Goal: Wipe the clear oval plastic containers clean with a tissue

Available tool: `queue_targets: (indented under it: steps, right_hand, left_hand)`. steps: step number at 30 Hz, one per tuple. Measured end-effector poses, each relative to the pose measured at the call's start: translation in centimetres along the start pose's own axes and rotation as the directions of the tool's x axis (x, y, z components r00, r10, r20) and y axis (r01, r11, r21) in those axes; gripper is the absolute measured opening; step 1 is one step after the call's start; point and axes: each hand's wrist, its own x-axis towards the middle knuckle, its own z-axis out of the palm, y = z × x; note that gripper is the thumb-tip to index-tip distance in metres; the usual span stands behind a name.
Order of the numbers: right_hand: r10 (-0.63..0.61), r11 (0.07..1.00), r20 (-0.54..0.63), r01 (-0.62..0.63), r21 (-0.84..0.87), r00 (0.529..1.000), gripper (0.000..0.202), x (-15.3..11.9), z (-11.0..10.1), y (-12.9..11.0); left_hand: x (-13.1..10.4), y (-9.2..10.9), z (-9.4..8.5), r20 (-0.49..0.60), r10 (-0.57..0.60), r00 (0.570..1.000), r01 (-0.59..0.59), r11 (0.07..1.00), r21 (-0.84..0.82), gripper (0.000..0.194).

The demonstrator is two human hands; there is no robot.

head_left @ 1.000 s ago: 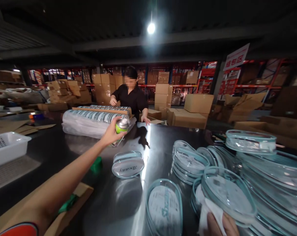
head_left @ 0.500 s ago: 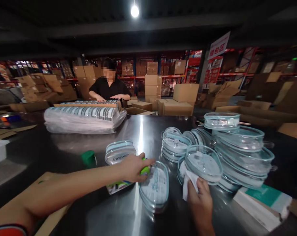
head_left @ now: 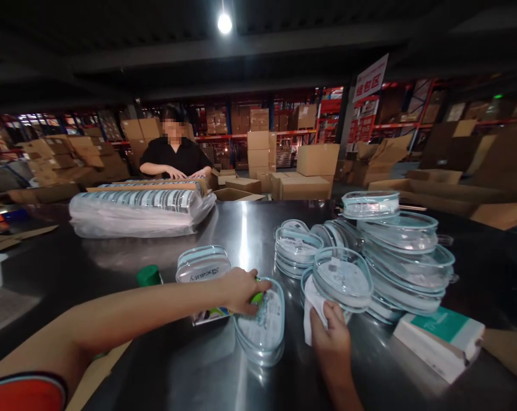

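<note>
My left hand (head_left: 241,291) is closed around a green-topped thing (head_left: 257,297) that looks like a spray can; its body is mostly hidden. The index finger stretches over its top, above a clear oval case (head_left: 261,325) with pale blue trim, lying on the table. Behind my wrist stands another clear pouch with dark lettering (head_left: 204,268). My right hand (head_left: 332,331) grips a white cloth (head_left: 312,308) at the near edge of a tilted clear round case (head_left: 342,277), which overlaps another. Whether the fingers also hold that case cannot be told.
Clear cases (head_left: 406,274) are piled at the right, with a smaller stack (head_left: 297,245) beside them. A white and green box (head_left: 444,337) lies near right. A green cap (head_left: 148,275) sits left. Across the dark table (head_left: 168,371), a person (head_left: 177,157) handles plastic-wrapped cases (head_left: 142,217).
The view has shifted slightly, so most things sit a little further left. My left hand stays over the oval case; my right hand keeps the cloth against the round case.
</note>
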Motion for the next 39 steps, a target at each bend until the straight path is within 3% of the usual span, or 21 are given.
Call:
queue_targets:
  steps: [7, 12, 14, 16, 18, 19, 20, 23, 24, 26, 29, 31, 33, 36, 39]
  right_hand:
    - [0.016, 1.0, 0.003, -0.016, 0.019, 1.0, 0.025, 0.0, 0.1, 0.1]
    - [0.033, 0.999, 0.019, -0.033, 0.023, 0.999, 0.027, 0.0, 0.1, 0.5]
    - [0.046, 0.999, 0.021, -0.046, 0.018, 0.999, 0.029, 0.0, 0.1, 0.6]
    - [0.061, 0.998, 0.024, -0.061, 0.012, 0.998, 0.029, 0.0, 0.1, 0.6]
    - [0.077, 0.997, 0.034, -0.077, 0.005, 0.996, 0.031, -0.1, 0.1, 0.5]
    - [0.086, 0.996, 0.04, -0.086, -0.001, 0.995, 0.032, -0.1, 0.1, 0.4]
    - [0.098, 0.995, 0.047, -0.098, -0.009, 0.994, 0.033, -0.1, 0.1, 0.3]
    - [0.15, 0.988, 0.066, -0.148, -0.043, 0.986, 0.036, -0.2, 0.0, 0.1]
    - [0.17, 0.984, 0.075, -0.167, -0.055, 0.983, 0.037, -0.1, -0.1, 0.2]
    - [0.207, 0.977, 0.085, -0.201, -0.074, 0.975, 0.04, -0.1, -0.2, 0.3]
    - [0.245, 0.967, 0.079, -0.238, -0.091, 0.966, 0.044, 0.1, -0.4, 0.5]
    - [0.266, 0.961, 0.068, -0.258, -0.103, 0.962, 0.044, 0.2, -0.5, 0.5]
    - [0.276, 0.956, 0.05, -0.269, -0.118, 0.96, 0.045, 0.2, -0.6, 0.3]
    - [0.254, 0.959, 0.041, -0.246, -0.14, 0.966, 0.044, 0.1, -0.9, 0.2]
    - [0.204, 0.966, 0.023, -0.197, -0.169, 0.979, 0.043, -0.1, -1.3, 0.3]
  left_hand:
    - [0.5, -0.3, 0.6, -0.015, -0.015, 1.0, 0.014, 0.999, -0.043, 0.065]
    - [-1.5, -1.3, 0.6, -0.099, -0.105, 0.99, 0.087, 0.982, -0.167, 0.083]
    - [-3.3, -1.7, 1.1, -0.193, -0.193, 0.962, 0.143, 0.959, -0.245, 0.088]
    - [-5.8, -2.2, 2.3, -0.315, -0.321, 0.893, 0.215, 0.919, -0.329, 0.086]
    - [-8.5, -2.7, 4.0, -0.434, -0.467, 0.77, 0.282, 0.86, -0.425, 0.083]
    - [-9.8, -3.1, 5.0, -0.493, -0.554, 0.671, 0.309, 0.813, -0.493, 0.082]
    - [-11.1, -3.6, 5.9, -0.561, -0.666, 0.492, 0.29, 0.733, -0.615, 0.083]
    - [-14.1, -5.6, 8.2, -0.586, -0.795, 0.155, 0.318, 0.602, -0.733, 0.094]
    - [-14.7, -6.4, 8.6, -0.583, -0.81, 0.066, 0.334, 0.568, -0.752, 0.096]
    - [-15.4, -8.3, 8.9, -0.568, -0.819, -0.083, 0.346, 0.511, -0.787, 0.099]
    - [-15.1, -11.6, 8.5, -0.541, -0.816, -0.204, 0.357, 0.453, -0.817, 0.102]
    - [-14.2, -14.0, 8.0, -0.511, -0.827, -0.235, 0.353, 0.417, -0.837, 0.103]
    - [-13.0, -16.2, 7.7, -0.47, -0.851, -0.234, 0.335, 0.383, -0.861, 0.107]
    - [-10.9, -18.8, 7.8, -0.407, -0.896, -0.179, 0.3, 0.344, -0.89, 0.107]
    - [-9.3, -20.1, 8.8, -0.334, -0.934, -0.124, 0.272, 0.292, -0.917, 0.077]
